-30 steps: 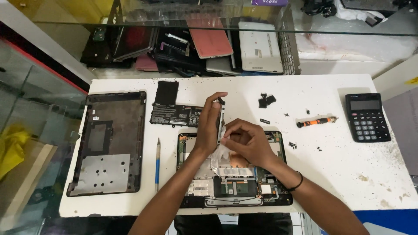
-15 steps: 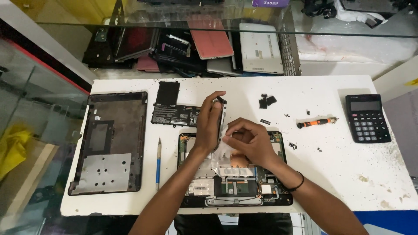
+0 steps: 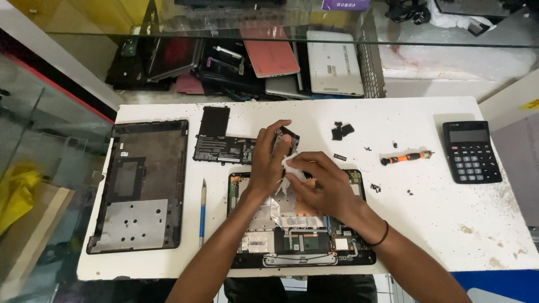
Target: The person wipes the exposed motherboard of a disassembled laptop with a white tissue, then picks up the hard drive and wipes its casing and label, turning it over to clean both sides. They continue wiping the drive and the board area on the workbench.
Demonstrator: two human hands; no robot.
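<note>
Two hands meet over an opened laptop [image 3: 300,235] at the bench's [image 3: 438,224] near edge: the left hand [image 3: 268,163] grips a small dark part [image 3: 285,141], held up clear of the chassis, while the right hand [image 3: 320,185] presses a white wipe [image 3: 292,168] against it, seemingly to clean it. The battery [image 3: 224,150], bottom cover [image 3: 143,185], screwdriver [image 3: 405,158] and calculator [image 3: 470,151] lie set aside around them.

A white speckled counter [image 3: 438,224] stands behind a glass shelf [image 3: 449,33]; a glass panel [image 3: 50,129] flanks it left.
</note>
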